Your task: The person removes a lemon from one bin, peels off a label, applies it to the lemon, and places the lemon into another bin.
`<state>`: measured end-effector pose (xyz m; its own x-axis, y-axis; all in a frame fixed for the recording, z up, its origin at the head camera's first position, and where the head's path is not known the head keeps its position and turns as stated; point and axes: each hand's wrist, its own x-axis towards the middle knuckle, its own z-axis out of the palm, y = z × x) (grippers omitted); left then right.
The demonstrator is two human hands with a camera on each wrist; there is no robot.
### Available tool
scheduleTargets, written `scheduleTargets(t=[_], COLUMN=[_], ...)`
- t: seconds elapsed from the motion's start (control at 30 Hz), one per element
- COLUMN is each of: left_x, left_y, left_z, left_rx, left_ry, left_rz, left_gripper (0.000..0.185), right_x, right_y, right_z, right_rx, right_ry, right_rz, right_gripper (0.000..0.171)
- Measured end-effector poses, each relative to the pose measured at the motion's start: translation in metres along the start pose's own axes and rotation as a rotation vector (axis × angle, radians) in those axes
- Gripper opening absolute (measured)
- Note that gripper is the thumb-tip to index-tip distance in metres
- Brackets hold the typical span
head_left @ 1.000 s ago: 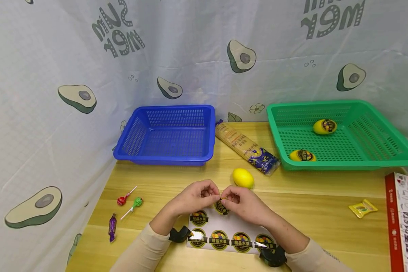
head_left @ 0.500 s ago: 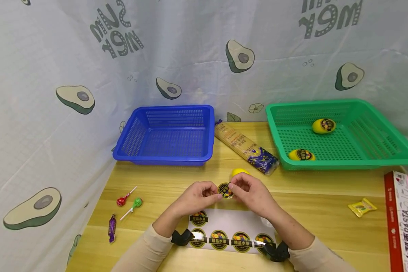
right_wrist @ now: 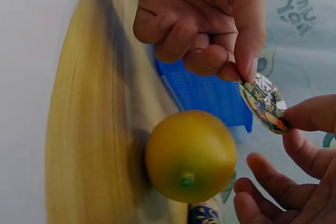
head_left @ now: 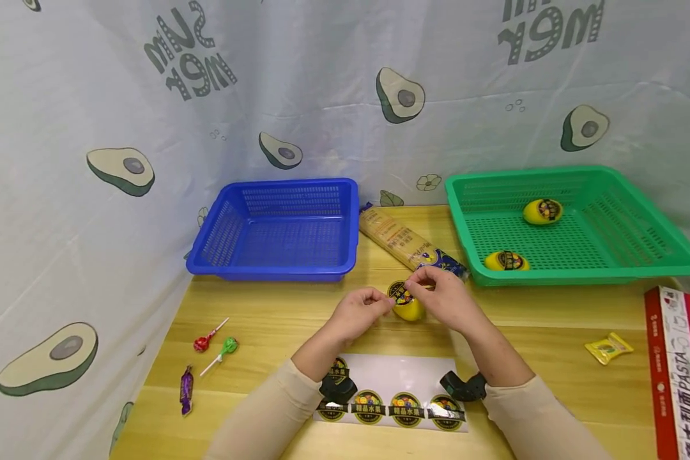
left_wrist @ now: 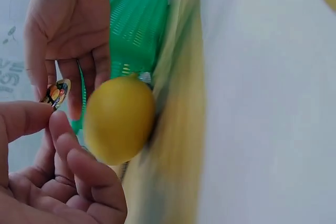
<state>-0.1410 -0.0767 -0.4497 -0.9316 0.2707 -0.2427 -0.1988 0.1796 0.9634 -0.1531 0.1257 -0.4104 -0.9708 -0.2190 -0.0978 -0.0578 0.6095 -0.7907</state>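
Note:
A round black-and-gold sticker (head_left: 402, 294) is pinched between my left hand (head_left: 386, 305) and my right hand (head_left: 421, 281), just above a plain yellow lemon (head_left: 409, 310) lying on the wooden table. In the left wrist view the sticker (left_wrist: 56, 92) hangs left of the lemon (left_wrist: 119, 119), apart from it. The right wrist view shows the sticker (right_wrist: 264, 103) held above the lemon (right_wrist: 190, 156) by fingertips of both hands. A white backing sheet (head_left: 405, 374) with several more stickers lies near my wrists.
A blue basket (head_left: 276, 271) stands at the back left. At the back right a green basket (head_left: 581, 275) holds two labelled lemons (head_left: 543, 211). A noodle pack (head_left: 405, 244) lies between them. Lollipops (head_left: 209, 337), a purple candy (head_left: 186, 390), a yellow sachet (head_left: 608, 348) and a red pasta box (head_left: 681, 370) lie around.
Both hands peeled the sticker off the sheet and carried it away from me to just over the lemon. The lemon has not moved.

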Motion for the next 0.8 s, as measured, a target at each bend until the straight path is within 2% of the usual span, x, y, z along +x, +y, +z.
scheduleTargets(t=[0.13, 0.37, 0.5, 0.8], left_x=[0.007, 0.015, 0.016, 0.019], left_y=[-0.007, -0.015, -0.018, -0.022], left_z=[0.004, 0.008, 0.009, 0.008], left_rx=[-0.144, -0.292, -0.329, -0.337], left_ry=[-0.015, -0.073, -0.089, -0.116], left_rz=[-0.055, -0.100, -0.113, -0.101], left_gripper=[0.018, 0.012, 0.013, 0.013], right_x=[0.008, 0.013, 0.013, 0.015], right_y=[0.005, 0.014, 0.018, 0.021], right_z=[0.004, 0.010, 0.013, 0.014], right_rx=[0.015, 0.072, 0.102, 0.115], right_ry=[-0.011, -0.018, -0.017, -0.031], right_rz=[0.047, 0.085, 0.089, 0.084], right_gripper=[0.024, 0.026, 0.026, 0.025])
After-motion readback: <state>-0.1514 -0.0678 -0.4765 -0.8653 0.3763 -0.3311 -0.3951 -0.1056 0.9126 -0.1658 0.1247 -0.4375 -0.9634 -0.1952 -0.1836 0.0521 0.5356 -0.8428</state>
